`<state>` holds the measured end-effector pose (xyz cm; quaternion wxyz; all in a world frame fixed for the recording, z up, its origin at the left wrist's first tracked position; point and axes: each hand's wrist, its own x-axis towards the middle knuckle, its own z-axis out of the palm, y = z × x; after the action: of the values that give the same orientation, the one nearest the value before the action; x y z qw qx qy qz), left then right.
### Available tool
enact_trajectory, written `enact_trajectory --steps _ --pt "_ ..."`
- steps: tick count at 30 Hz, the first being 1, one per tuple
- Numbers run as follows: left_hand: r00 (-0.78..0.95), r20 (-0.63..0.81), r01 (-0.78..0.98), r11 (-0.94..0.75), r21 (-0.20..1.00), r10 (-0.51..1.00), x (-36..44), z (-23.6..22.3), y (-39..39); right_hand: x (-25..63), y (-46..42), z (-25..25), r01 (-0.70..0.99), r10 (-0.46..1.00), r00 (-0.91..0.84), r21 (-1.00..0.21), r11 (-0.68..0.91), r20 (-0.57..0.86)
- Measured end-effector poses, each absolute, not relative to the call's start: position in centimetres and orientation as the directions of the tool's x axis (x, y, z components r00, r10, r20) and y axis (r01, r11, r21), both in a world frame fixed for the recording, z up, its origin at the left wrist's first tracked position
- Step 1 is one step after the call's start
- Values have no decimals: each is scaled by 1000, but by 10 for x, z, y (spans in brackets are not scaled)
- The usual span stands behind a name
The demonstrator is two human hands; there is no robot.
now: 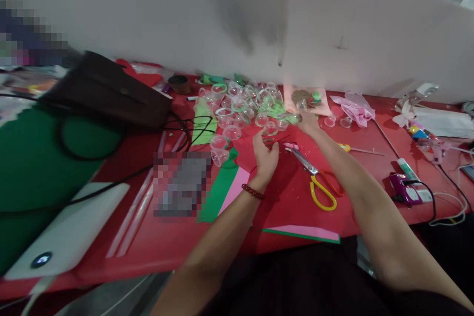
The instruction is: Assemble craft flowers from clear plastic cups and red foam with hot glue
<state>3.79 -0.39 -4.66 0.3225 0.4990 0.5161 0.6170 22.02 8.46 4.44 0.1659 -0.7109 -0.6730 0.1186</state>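
And there's the left hand (265, 154), fingers parted and holding nothing, near the clear plastic cups (232, 133) heaped on the red worktop (155, 242)! The right hand (306, 121) reaches the heap's right edge, grip too blurred to tell; yellow-handled scissors (313, 170) lie nearby.

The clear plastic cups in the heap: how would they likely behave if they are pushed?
The clear plastic cups look thin and see-through, so they are probably light and easy to slide. Their rounded shape suggests that some might roll or tip. Being loosely heaped, several would likely shift together.
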Motion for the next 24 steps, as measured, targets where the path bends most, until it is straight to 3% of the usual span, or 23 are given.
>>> enact_trajectory --steps 3,6,8,11,18,24 --pt "-256 278 44 -276 960 926 36 -40 -3 213 64 52 914 993 71 -405 -26 97" --pt "-120 244 -133 -259 957 962 35 -26 -5 207 25 56 848 942 2 -500 177 336" --pt "27 183 -302 -166 939 983 36 -17 -7 200 -6 50 787 899 -47 -537 302 436" --pt "226 109 -448 4 894 968 35 -10 -11 186 -46 34 735 875 -70 -568 370 479" --pt "401 16 -437 176 882 916 30 -9 -12 183 -71 14 667 894 57 -684 297 444" --pt "472 65 -408 152 900 879 34 6 -13 190 -72 16 713 892 32 -636 295 450"
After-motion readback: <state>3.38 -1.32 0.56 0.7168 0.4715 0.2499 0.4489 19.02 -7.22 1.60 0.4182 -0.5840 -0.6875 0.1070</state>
